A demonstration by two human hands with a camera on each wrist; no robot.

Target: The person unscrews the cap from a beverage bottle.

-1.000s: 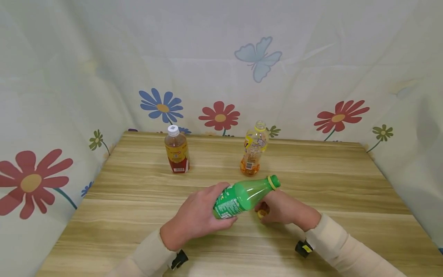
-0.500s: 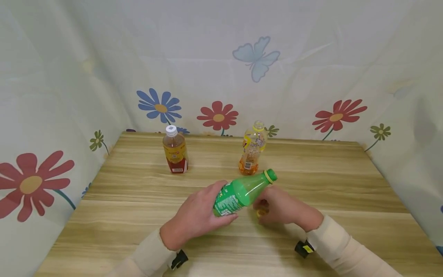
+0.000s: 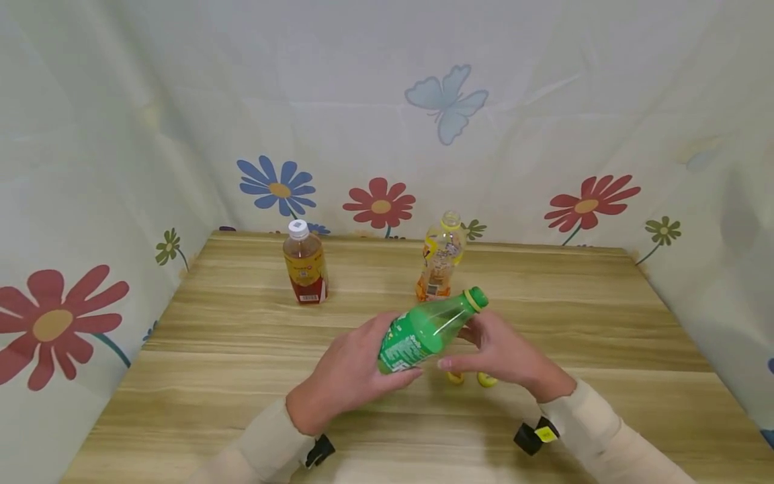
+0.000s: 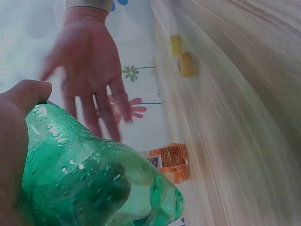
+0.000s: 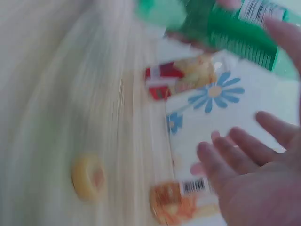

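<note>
My left hand (image 3: 345, 373) grips a green plastic soda bottle (image 3: 411, 339) round its lower body. The bottle tilts, its green neck with a yellow ring pointing up and to the right. My right hand (image 3: 504, 349) is just right of the bottle; the right wrist view shows its fingers spread and the palm holding nothing. In the head view the bottle overlaps some of its fingers. Two yellow caps lie side by side on the table beneath that hand, a left cap (image 3: 455, 378) and a right cap (image 3: 486, 379).
Farther back stands a clear bottle (image 3: 444, 252) without a cap, with orange at its base. To its left is a white-capped bottle (image 3: 306, 269) with a yellow and red label. A flower-printed curtain (image 3: 338, 121) borders the wooden table (image 3: 242, 376).
The right hand has let go of a yellow cap, leaving it on the table, and has risen toward the bottle with its fingers opening. The left hand keeps its grip, with the bottle slightly higher.
</note>
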